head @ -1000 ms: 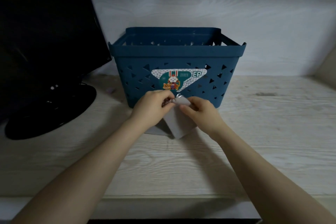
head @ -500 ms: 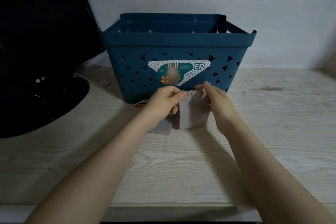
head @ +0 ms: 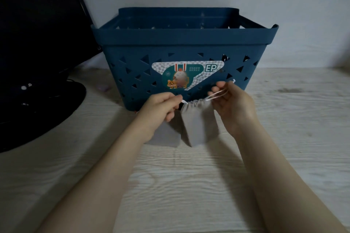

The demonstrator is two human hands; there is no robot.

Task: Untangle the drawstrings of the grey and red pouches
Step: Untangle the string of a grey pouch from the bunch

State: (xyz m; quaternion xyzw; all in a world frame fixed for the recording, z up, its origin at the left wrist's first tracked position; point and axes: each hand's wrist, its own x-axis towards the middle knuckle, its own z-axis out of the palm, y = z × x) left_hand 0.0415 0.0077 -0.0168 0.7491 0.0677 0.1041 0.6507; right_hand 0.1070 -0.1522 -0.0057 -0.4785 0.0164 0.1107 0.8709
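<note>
A grey pouch [head: 197,123] hangs between my hands just in front of the basket, its gathered mouth stretched sideways. My left hand [head: 161,108] pinches the left end of the pouch's mouth. My right hand [head: 233,104] pinches the pale drawstring [head: 217,94] that loops out of the right end. A second grey piece of cloth [head: 163,137] lies on the table under my left wrist. Only a tiny red speck [head: 135,112] shows beside the basket's foot; the red pouch is otherwise hidden.
A dark blue perforated basket [head: 181,38] with a cartoon label stands right behind my hands. A black monitor with its round base [head: 43,104] fills the left side. The light wooden table [head: 284,138] stretches to the right and toward me.
My hands have moved apart, stretching the grey pouch's mouth wide. My right hand has drawn the drawstring out to the right. The camera has come closer to the basket.
</note>
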